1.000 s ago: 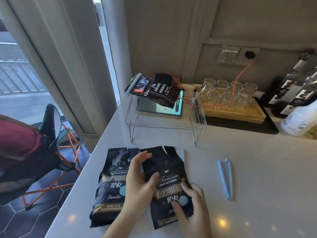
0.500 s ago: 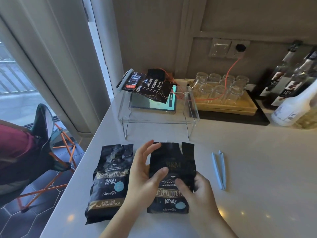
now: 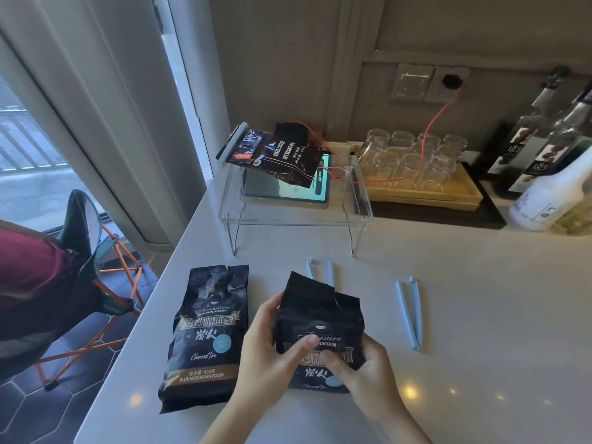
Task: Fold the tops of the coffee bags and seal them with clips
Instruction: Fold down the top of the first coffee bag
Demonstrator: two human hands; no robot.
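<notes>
1. The held bag (image 3: 320, 322) stands near the table's front edge, a little left of the middle, its torn top upright and unfolded
2. The left hand (image 3: 272, 350) is closed on the bag's left side, thumb across the front label and fingers behind; the right hand (image 3: 362, 370) is closed on its lower right, thumb on the front
3. A second bag (image 3: 208, 338) lies flat just beside the left hand, close to the table's left edge, its bottom near the front edge
4. One blue clip (image 3: 320, 272) lies just behind the held bag, partly hidden by its top; another clip (image 3: 410, 312) lies open to the right, apart from the bag
5. The table (image 3: 499, 315) is bare to the right of that clip and along the front right; behind the bags a clear stand (image 3: 298, 216) carries a clipped bag (image 3: 278, 155) and a tablet (image 3: 288, 187), with a tray of glasses (image 3: 419, 174) and bottles (image 3: 544, 168) along the back edge
6. Compared with half a second ago, the held bag stands more upright and turned slightly, and the clip behind it now shows; a second ago the bag lay flatter with its top against the second bag
</notes>
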